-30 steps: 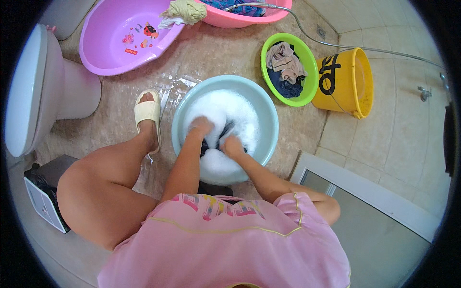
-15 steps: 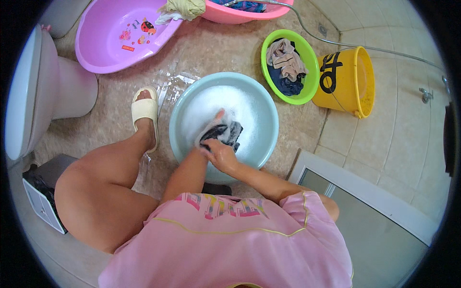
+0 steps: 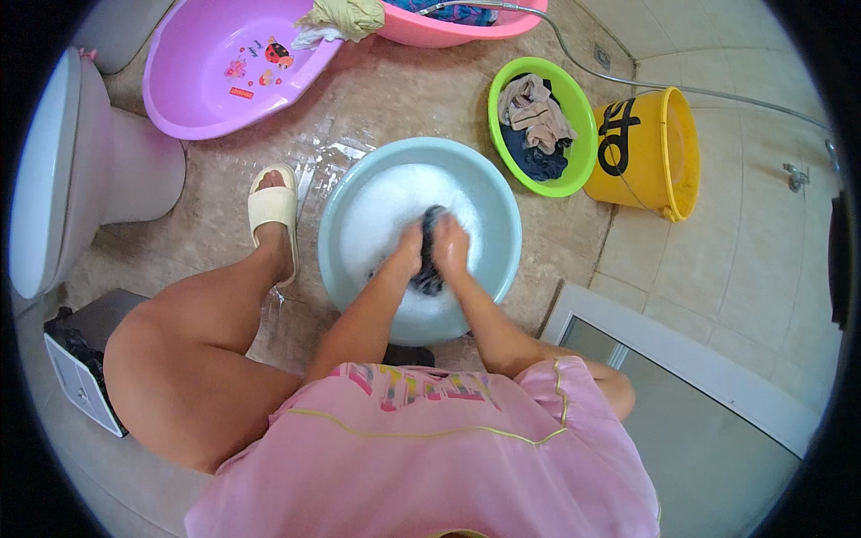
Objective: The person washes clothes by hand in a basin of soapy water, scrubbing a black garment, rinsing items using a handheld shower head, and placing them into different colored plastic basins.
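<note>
Between my two hands is a dark, wet piece of cloth [image 3: 430, 260], bunched into a narrow roll with suds on it. My left hand [image 3: 409, 247] is closed on its left side, and my right hand [image 3: 450, 244] grips it from the right. Both hands are slightly blurred, and most fingertips are hidden against the cloth. Below them stands a pale blue round basin [image 3: 335, 211] holding water topped with thick white foam [image 3: 381, 202].
A lime green basin [image 3: 585, 143] of clothes [image 3: 538, 117] and a yellow bucket [image 3: 655, 152] stand at the far right. Far left are a purple tub [image 3: 206, 72] and a toilet [image 3: 134, 170]; a pink tub [image 3: 430, 34] is beyond. A hose [image 3: 646, 82] crosses the far right. The floor [image 3: 215, 224] is wet.
My right hand has moved up and to the right, off my left wrist area. The spread cloth is now bunched upright between both hands.
</note>
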Demonstrator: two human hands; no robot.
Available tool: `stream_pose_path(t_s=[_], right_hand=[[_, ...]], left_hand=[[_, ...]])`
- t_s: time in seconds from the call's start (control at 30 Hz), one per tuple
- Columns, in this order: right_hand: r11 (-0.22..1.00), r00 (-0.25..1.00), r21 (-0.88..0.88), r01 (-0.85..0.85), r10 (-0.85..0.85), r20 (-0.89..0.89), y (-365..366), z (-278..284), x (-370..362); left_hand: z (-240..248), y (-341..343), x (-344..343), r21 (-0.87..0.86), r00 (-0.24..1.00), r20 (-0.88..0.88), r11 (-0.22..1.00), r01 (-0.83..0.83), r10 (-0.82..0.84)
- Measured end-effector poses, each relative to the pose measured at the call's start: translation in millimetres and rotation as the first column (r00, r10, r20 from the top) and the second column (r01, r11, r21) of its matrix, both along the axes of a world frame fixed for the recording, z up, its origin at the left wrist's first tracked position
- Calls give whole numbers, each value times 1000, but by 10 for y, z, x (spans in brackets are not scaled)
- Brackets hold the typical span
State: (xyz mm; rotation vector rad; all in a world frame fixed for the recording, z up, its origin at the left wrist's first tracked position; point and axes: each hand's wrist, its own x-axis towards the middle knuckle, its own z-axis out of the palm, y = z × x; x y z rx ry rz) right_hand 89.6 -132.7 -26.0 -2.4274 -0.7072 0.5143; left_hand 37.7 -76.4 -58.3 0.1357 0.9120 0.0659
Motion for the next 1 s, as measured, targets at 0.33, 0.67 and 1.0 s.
stream_pose_path(t_s=[0.33,0.67,1.0], right_hand=[[817,842,-230,-528,539,-19,-8,-530,198],[902,896,318,-292,374,-238,-61,-97,-176],[984,983,-34,175,-176,-47,-23,14,309]], left_hand=[[-416,249,-430,717,715,-693,-191,671,-91],[-3,490,-122,50,984,-168,997,-58,65],[176,-60,89,-70,999,30,997,-14,17]])
